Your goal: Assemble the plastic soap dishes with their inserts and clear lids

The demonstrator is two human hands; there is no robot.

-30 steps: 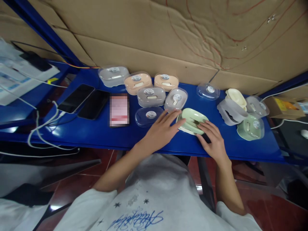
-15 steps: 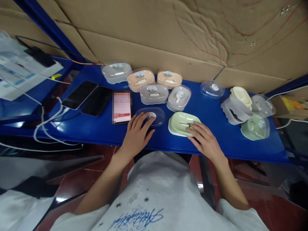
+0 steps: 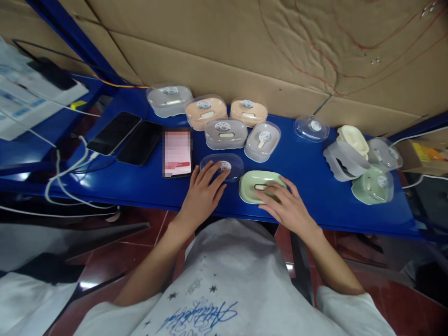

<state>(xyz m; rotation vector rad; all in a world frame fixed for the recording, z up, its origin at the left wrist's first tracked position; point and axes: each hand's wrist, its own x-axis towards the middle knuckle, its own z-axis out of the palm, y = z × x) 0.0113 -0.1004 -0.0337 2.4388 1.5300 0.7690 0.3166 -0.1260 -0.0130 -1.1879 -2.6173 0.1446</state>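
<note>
Our left hand [image 3: 202, 196] lies open, fingers spread, with the fingertips on the clear lid [image 3: 233, 164] at the front of the blue tabletop [image 3: 308, 196], just right of the phone [image 3: 177, 151]. Our right hand [image 3: 285, 210] is open too, palm down, with fingers laid flat over the near right part of the green dish [image 3: 249, 187], which sits upright just beside the lid and close to the tabletop's front edge. Behind both stand the covered dishes [image 3: 226, 134], in grey and peach, along the cardboard wall [image 3: 224, 51].
</note>
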